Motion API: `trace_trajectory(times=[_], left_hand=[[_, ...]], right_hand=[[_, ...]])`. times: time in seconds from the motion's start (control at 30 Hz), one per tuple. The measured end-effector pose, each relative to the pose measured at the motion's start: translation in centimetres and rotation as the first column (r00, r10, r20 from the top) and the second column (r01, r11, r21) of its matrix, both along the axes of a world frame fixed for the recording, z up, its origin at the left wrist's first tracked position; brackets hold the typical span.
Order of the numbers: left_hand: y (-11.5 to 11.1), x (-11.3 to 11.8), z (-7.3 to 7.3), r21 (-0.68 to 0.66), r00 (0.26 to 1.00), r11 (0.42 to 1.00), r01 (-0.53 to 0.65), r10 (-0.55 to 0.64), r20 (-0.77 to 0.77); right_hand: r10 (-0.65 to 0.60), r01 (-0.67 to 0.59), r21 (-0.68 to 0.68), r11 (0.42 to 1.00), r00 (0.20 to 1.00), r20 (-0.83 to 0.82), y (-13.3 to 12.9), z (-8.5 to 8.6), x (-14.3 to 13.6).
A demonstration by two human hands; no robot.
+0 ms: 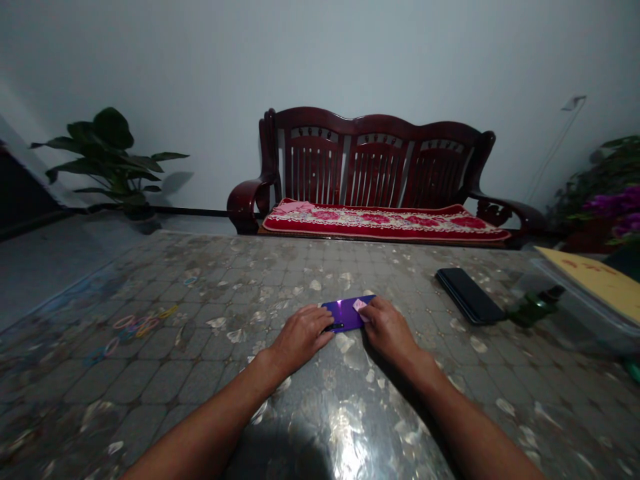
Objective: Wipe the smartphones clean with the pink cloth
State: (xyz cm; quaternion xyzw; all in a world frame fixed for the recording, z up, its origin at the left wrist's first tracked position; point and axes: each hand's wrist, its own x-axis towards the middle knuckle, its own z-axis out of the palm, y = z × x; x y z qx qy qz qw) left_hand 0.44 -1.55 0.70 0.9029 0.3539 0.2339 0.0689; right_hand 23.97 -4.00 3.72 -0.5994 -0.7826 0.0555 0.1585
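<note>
A shiny purple smartphone [347,315] lies back side up on the table, its dark camera strip along the near left edge. My left hand [305,328] is closed on the phone's left end, fingers over its edge. A small pink-and-white piece of cloth or paper [359,305] is pinched in my right hand [389,328] and touches the phone's back near its right end. The right fingertips are partly hidden behind the hand.
To the right lie a black phone or case [470,295], a green bottle [536,307] and a clear plastic box [575,323] with a yellow sheet [595,272]. Colourful rubber bands [143,325] are scattered left on the patterned table cover [225,387]. A wooden bench [380,160] stands beyond.
</note>
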Motion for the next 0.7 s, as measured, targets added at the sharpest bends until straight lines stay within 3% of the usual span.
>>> trace_trajectory(times=[0.13, 0.2, 0.4, 0.47, 0.7], left_hand=[[0.0, 0.0, -0.2, 0.042, 1.0, 0.999, 0.002, -0.002, 0.009], [0.1, 0.0, -0.3, 0.05, 1.0, 0.999, 0.0, 0.0, 0.008], [0.1, 0.0, -0.3, 0.058, 1.0, 0.998, 0.01, -0.011, 0.016], [0.1, 0.1, -0.2, 0.058, 1.0, 0.998, 0.009, -0.01, 0.025], [0.2, 0.0, -0.6, 0.061, 0.999, 0.998, 0.013, -0.016, 0.043]], right_hand=[[0.138, -0.138, -0.001, 0.99, 0.99, -0.003, -0.7, -0.3, -1.6], [0.146, -0.146, -0.003, 0.989, 0.989, -0.001, -0.6, -0.3, -1.7], [-0.041, 0.041, -0.03, 0.999, 0.999, -0.012, 0.4, 0.2, 0.6], [-0.049, 0.048, -0.035, 0.998, 0.998, -0.027, 0.4, 0.3, 0.7], [0.197, -0.2, -0.026, 0.979, 0.976, -0.088, -0.7, 0.1, -1.5]])
